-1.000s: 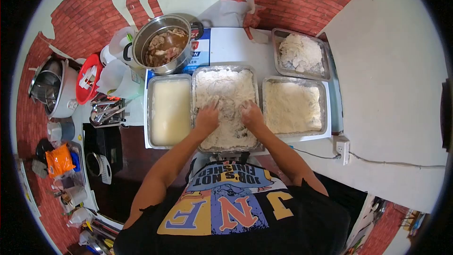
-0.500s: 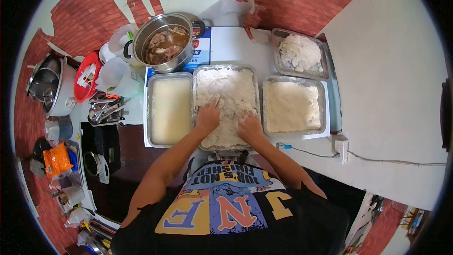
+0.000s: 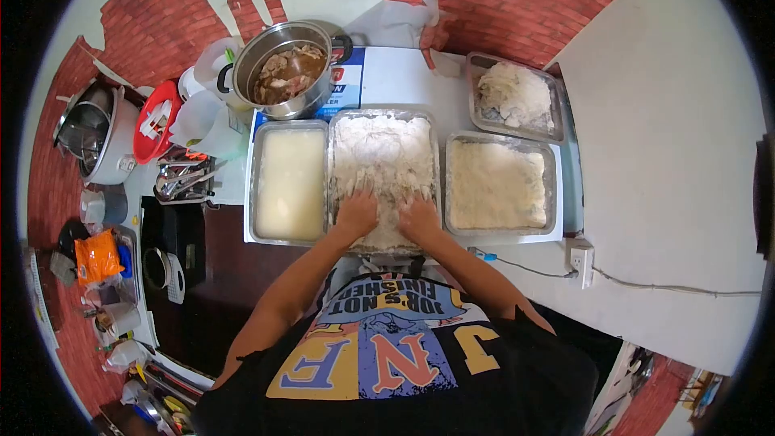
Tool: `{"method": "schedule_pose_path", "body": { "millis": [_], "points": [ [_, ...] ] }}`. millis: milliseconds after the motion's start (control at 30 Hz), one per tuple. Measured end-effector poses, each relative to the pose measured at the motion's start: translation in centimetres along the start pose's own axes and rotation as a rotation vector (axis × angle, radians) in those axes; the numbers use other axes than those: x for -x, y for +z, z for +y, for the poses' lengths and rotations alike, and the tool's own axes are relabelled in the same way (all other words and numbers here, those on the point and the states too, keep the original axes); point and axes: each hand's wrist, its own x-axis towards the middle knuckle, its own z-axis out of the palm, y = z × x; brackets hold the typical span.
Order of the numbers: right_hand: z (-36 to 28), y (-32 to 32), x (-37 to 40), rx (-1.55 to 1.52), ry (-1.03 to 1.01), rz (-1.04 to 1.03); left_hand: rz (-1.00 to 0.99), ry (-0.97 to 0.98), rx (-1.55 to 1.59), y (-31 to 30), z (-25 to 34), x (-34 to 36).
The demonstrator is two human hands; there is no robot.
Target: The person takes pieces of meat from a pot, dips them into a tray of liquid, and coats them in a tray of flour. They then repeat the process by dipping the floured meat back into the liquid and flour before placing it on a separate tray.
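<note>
Both hands are down in the middle clear tray [image 3: 437,141], which is filled with white flour [image 3: 379,141]. My left hand [image 3: 358,211] lies on the flour near the tray's left side, fingers stretched forward and apart, tips partly buried. Close to the right side, my right hand [image 3: 418,216] has its fingers extended into the flour too, with flour on them. A lumpy mound stands ahead of the hands. On the left is a tray of pale, milky liquid [image 3: 291,182]. The tray on the right holds a smoother, cream-coloured powder [image 3: 496,186].
Meat pieces in brown liquid fill a steel pot [image 3: 282,73] at the back left. Another tray [image 3: 557,117], at the back right, holds clumpy floury pieces [image 3: 514,93]. Plastic pitchers [image 3: 202,125], a red basin [image 3: 156,123] and a utensil rack [image 3: 184,178] stand left. A power outlet [image 3: 581,262] sits right.
My left hand has drawn back slightly toward me, its fingers more spread. My right hand has shifted slightly left, its fingers now stretched forward. Flour in front of the hands looks pushed about.
</note>
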Motion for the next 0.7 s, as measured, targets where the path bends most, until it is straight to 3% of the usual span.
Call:
{"method": "schedule_pose_path", "body": {
  "millis": [67, 100, 167, 267, 367, 467, 567, 700],
  "points": [
    [0.4, -0.8, -0.1, -0.068, 0.049, -0.127, -0.108, -0.075, 0.045, 0.2, 0.3, -0.8],
    [0.4, -1.3, 0.0, -0.102, 0.073, -0.192, -0.021, -0.065, 0.066, 0.9, 0.2, -0.5],
    [0.0, -2.6, 0.6, -0.093, 0.028, -0.123, 0.162, -0.043, 0.103, 2.0, -0.4, -0.2],
    [-0.1, -2.2, 1.7, -0.253, -0.085, -0.100, 0.320, -0.167, 0.158, 1.2, 1.3, 3.1],
    [-0.8, -1.4, 1.8, -0.249, -0.214, -0.080, 0.091, -0.050, 0.067, 3.4, 1.3, 4.0],
    [-0.9, 1.3, 1.0, -0.225, -0.262, 0.003, 0.130, -0.033, -0.023, 3.8, 1.5, 4.0],
    [-0.8, 1.2, 0.4, -0.309, -0.231, 0.026, 0.350, 0.025, 0.009, 6.1, 0.3, 3.3],
    [-1.1, 1.1, -0.6, -0.468, -0.143, -0.045, 0.222, -0.111, 0.325, 3.8, 1.0, 1.8]
  ]
}}
